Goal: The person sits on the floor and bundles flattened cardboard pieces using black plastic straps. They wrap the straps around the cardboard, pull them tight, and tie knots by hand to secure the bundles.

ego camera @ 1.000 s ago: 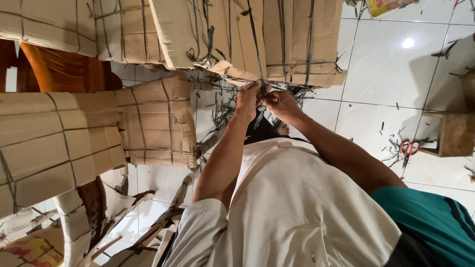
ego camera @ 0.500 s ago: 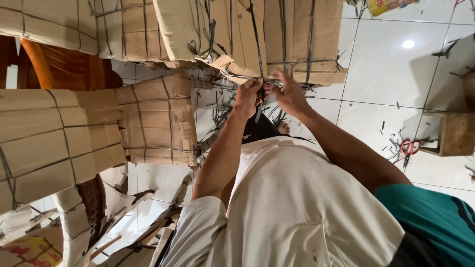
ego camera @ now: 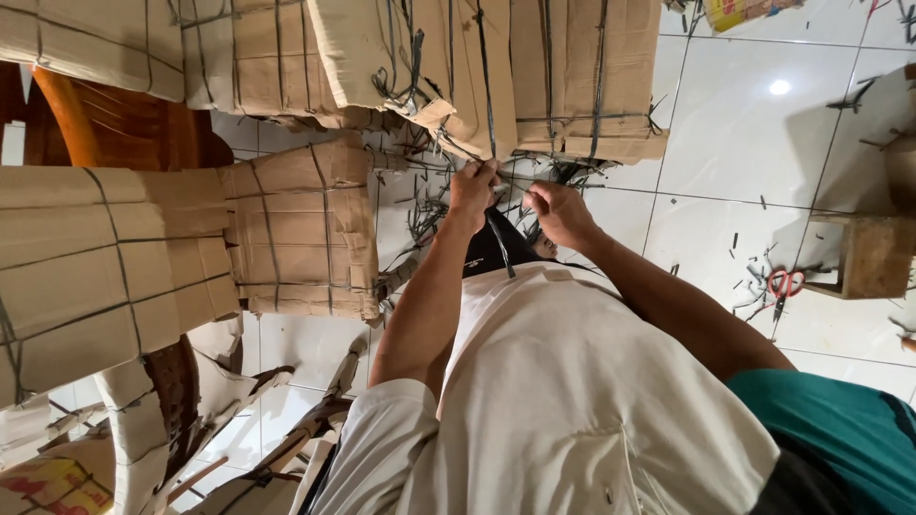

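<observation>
My left hand (ego camera: 473, 191) and my right hand (ego camera: 559, 212) meet at the lower edge of a strapped bundle of flattened cardboard (ego camera: 563, 76). Both pinch a dark plastic strap (ego camera: 497, 240) that runs round the bundle. A loose end of the strap hangs down from my left hand over my white shirt. The fingertips are close together, almost touching, right below the bundle's edge.
More strapped cardboard bundles lie at the left (ego camera: 296, 229) and far left (ego camera: 95, 267). An orange wooden chair (ego camera: 114, 124) stands behind them. Red-handled scissors (ego camera: 784, 283) and strap scraps lie on the white tiles beside a small wooden box (ego camera: 873, 256).
Both hands have stayed at the bundle's edge, shifting only slightly along the strap. The hanging strap end has swung a little.
</observation>
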